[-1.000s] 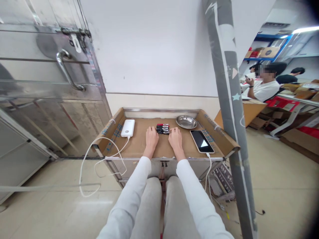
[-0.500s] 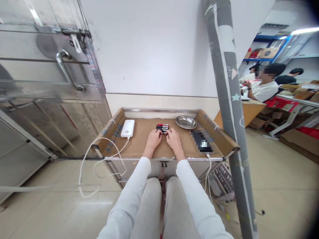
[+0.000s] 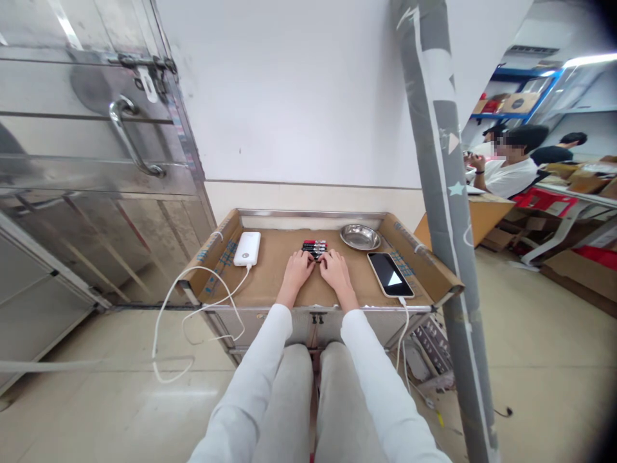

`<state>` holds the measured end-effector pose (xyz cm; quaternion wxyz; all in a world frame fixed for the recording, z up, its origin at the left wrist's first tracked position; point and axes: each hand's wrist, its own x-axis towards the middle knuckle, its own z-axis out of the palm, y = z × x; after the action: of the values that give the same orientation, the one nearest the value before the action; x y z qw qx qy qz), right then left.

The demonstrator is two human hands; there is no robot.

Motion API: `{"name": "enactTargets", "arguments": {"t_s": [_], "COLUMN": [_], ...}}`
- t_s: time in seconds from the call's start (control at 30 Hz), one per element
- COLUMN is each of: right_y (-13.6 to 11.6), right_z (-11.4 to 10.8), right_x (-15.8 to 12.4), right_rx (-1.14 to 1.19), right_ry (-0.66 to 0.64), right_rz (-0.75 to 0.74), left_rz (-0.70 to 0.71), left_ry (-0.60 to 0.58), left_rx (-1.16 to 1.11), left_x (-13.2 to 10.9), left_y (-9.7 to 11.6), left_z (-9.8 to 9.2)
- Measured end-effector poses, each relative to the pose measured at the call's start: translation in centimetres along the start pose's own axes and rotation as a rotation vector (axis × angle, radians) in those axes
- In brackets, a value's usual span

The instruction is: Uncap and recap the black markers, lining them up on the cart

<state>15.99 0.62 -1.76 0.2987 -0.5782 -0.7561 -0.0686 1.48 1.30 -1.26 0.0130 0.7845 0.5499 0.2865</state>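
Several marker pens [image 3: 315,245] with red and black caps lie side by side in a row on the cardboard-lined table top [image 3: 270,283]. My left hand [image 3: 297,270] and my right hand [image 3: 334,270] meet at the nearest pen of the row. Their fingers are curled, and the fingertips pinch that pen from both ends. Most of this pen is hidden by the fingers. Both sleeves are white.
A white power bank [image 3: 247,248] with a looping cable lies at the left. A steel dish [image 3: 360,236] stands behind the right hand, and a phone [image 3: 390,274] lies at the right. A grey padded post [image 3: 443,212] rises at the table's right corner. People sit at the far right.
Both hands have moved inward from flat on the table, either side of the pens, and have closed their fingers on the nearest pen.
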Motion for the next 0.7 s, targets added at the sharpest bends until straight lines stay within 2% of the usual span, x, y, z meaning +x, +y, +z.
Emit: {"name": "enactTargets", "arguments": {"t_s": [0.23,0.4,0.57,0.7], "right_y": [-0.21,-0.10,0.08,0.04], "right_z": [-0.24,-0.04,0.18,-0.07], "right_x": [-0.10,-0.13,-0.01,0.06], "right_rx": [-0.048,-0.060,-0.039,-0.021], "right_ry": [-0.027,-0.042,-0.008,0.061], "right_rz": [0.030,0.037,0.001,-0.012], "left_rz": [-0.010,-0.005,-0.005,0.015], "left_ry": [0.000,0.043,0.109,0.102], "left_rx": [0.033,0.035,0.008,-0.031], "left_x": [-0.06,0.04,0.10,0.06], "left_y": [0.01,0.13,0.12,0.01], "left_z": [-0.02,-0.18,-0.28,-0.17]}}
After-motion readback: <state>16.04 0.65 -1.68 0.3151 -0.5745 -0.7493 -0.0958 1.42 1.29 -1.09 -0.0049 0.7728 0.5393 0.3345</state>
